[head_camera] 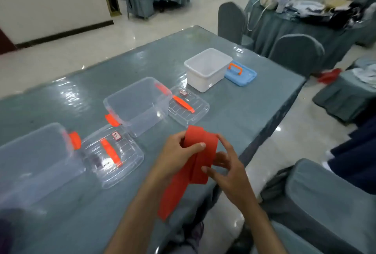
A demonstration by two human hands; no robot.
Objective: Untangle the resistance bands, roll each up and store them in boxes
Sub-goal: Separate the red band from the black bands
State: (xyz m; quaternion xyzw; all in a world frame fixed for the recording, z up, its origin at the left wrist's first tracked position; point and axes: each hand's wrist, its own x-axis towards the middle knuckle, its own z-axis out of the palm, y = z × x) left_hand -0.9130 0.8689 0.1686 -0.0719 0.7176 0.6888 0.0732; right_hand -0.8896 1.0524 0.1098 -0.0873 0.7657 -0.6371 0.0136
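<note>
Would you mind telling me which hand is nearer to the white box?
Right. The right hand grips the red band on the side toward the white box; the left hand grips it farther left.

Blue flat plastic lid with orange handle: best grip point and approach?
Take the blue flat plastic lid by its raised orange handle, probably from above. It lies flat on the table against the white opaque plastic box, so its edges offer little purchase.

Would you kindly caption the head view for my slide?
Both hands, left and right, roll a red resistance band beside open boxes.
</note>
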